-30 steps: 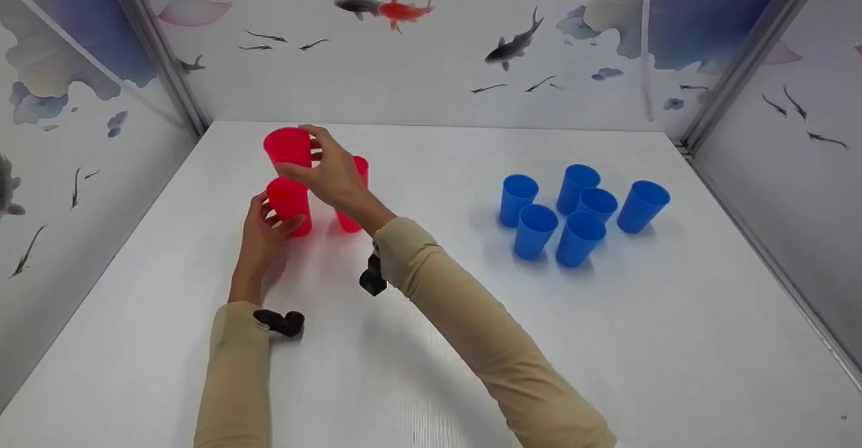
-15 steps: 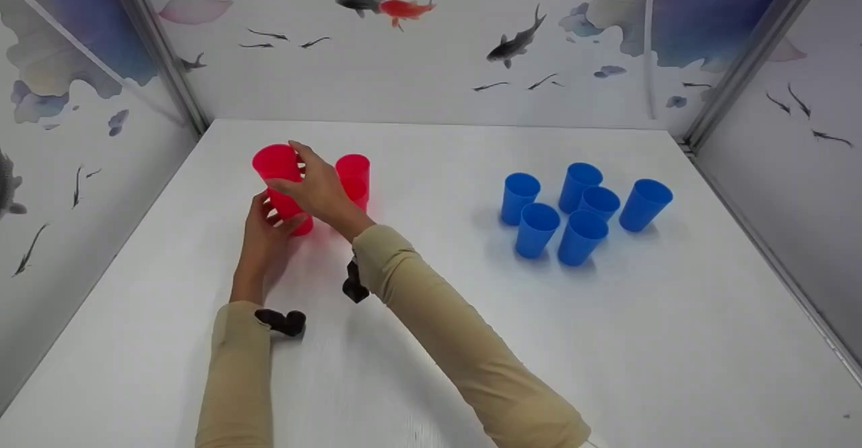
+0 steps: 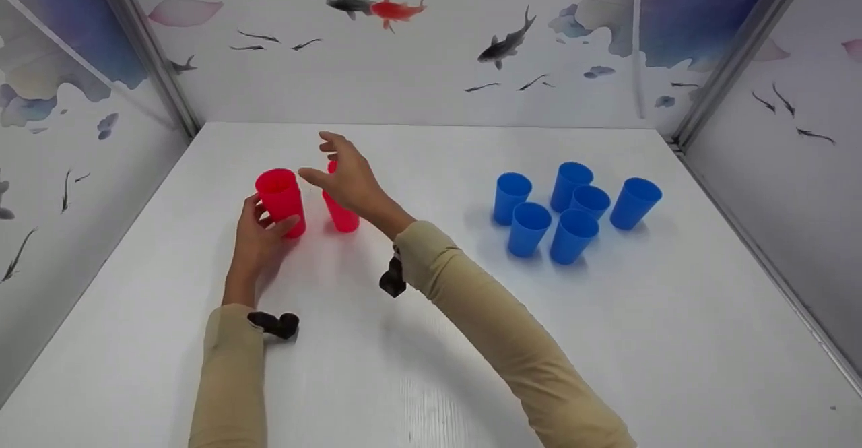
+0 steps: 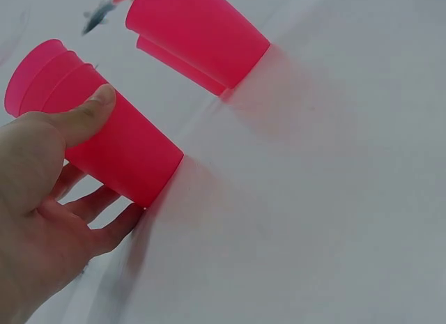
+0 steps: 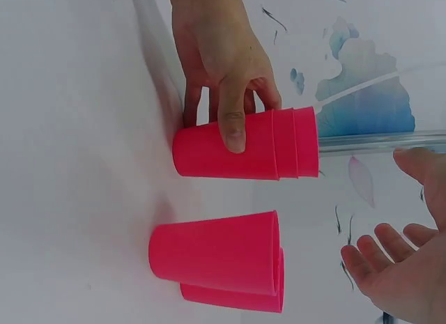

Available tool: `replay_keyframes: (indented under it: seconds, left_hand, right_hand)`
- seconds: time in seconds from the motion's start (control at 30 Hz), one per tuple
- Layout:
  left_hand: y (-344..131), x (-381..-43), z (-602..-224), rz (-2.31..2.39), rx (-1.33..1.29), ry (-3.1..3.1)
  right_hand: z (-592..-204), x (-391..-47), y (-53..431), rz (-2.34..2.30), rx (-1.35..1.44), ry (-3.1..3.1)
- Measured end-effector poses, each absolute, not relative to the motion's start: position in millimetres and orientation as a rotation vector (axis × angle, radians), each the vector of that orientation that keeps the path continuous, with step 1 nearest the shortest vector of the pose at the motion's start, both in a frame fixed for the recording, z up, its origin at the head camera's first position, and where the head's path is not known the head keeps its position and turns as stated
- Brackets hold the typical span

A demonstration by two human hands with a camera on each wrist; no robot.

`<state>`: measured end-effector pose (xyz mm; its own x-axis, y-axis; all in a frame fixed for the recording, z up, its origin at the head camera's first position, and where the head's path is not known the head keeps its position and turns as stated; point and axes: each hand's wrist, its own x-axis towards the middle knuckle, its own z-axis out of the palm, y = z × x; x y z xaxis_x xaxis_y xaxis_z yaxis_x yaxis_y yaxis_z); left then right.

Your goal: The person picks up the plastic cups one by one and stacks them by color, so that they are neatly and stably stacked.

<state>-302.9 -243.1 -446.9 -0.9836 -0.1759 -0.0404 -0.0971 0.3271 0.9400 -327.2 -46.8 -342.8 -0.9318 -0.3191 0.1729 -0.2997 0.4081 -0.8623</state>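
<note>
Left hand [image 3: 254, 244] grips nested red cups [image 3: 280, 195] at nine o'clock; sweeping my empty, spread right hand [image 3: 351, 180] low could topple the neighbouring pair [image 5: 212, 251].

Grips a stack of three nested red cups [image 5: 261, 153] in the left hand [image 5: 224, 56], thumb across its side, and holds the right hand [image 5: 412, 265] apart from it, fingers loose, with one cup [image 5: 216, 253] partly hiding another cup [image 5: 233, 300] beside the stack on the surface [image 5: 77, 198], before a painted wall [image 5: 362, 94].
</note>
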Motion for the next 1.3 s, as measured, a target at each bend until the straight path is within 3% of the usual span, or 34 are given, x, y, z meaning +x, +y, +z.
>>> replay_keyframes:
  seconds: [0.23,0.57,0.97,1.3]
  left_hand:
    - [-244.4,-303.4,-451.7,-1.749,0.253,-2.492]
    - [-241.1,-300.3,-461.4,-1.757,0.251,-2.509]
    - [-243.1,-305.9,-451.3,-1.739,0.263,-2.525]
    - [-242.3,-307.5,-447.5,-1.752,0.261,-2.522]
  right_hand:
    - [-358.0,-329.7,-20.7,-1.666,-0.633,2.659]
    - [-400.5,-323.3,-13.4,-1.629,-0.468,2.648]
    - [-412.9,-330.0,-20.5,-1.657,-0.25,2.616]
    - [-423.4,-336.6,-26.2,-1.625,-0.222,2.645]
